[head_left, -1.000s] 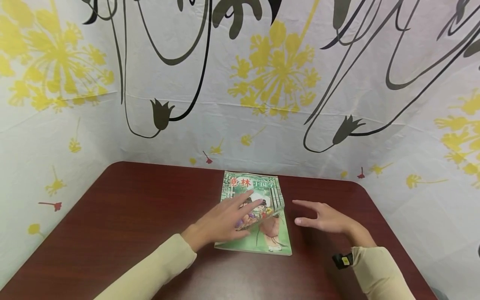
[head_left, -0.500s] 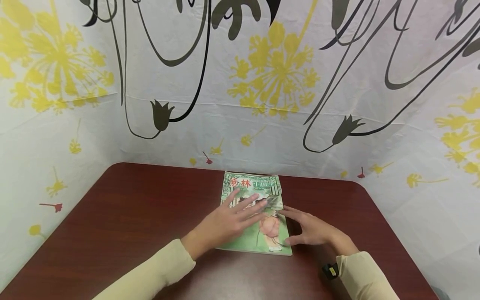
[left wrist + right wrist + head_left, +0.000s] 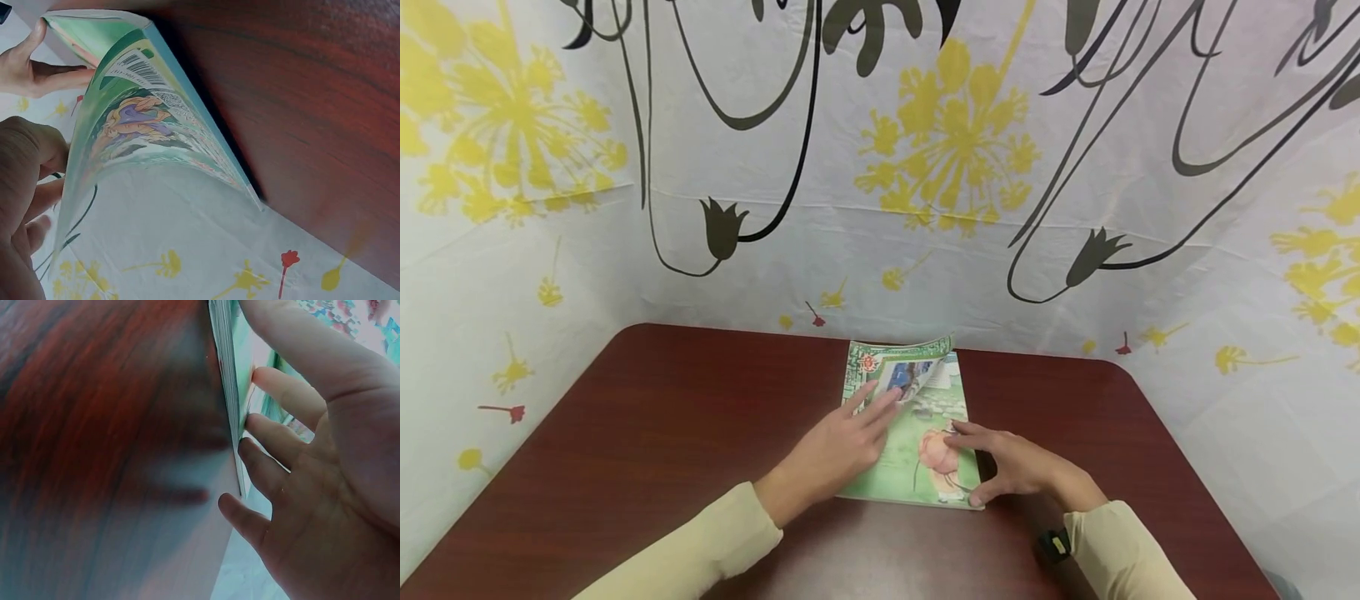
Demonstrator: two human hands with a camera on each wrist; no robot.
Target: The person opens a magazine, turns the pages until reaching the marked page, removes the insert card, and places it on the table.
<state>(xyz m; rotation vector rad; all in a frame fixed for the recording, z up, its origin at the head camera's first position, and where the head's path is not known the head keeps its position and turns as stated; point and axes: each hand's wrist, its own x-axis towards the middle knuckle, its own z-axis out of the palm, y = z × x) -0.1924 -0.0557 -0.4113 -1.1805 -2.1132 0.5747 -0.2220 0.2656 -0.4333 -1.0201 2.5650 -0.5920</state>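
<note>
A green illustrated magazine [image 3: 891, 479] lies on the table, its front cover [image 3: 934, 353] raised and curling over to the left. My left hand [image 3: 827, 454] reaches across the left half with extended fingers against the inner side of that cover. The left wrist view shows the outer face of the cover [image 3: 134, 119], with a barcode, and my left fingers behind it. At the lower right edge of the magazine, my right hand [image 3: 1028, 468] touches the first page with spread fingertips and thumb. In the right wrist view, the stacked page edges [image 3: 224, 362] run beside my right fingers [image 3: 269, 465].
The dark red-brown table [image 3: 700, 417] has rounded back corners. Behind it hangs a white fabric wall [image 3: 850, 267] with yellow and grey flower prints. A small black device [image 3: 1055, 546] sits at my right wrist by the cream sleeve [image 3: 1120, 546].
The cover has risen and turned leftward, baring more of the page beneath. My left hand has drawn slightly left. My right hand has come left and down onto the magazine's right edge.
</note>
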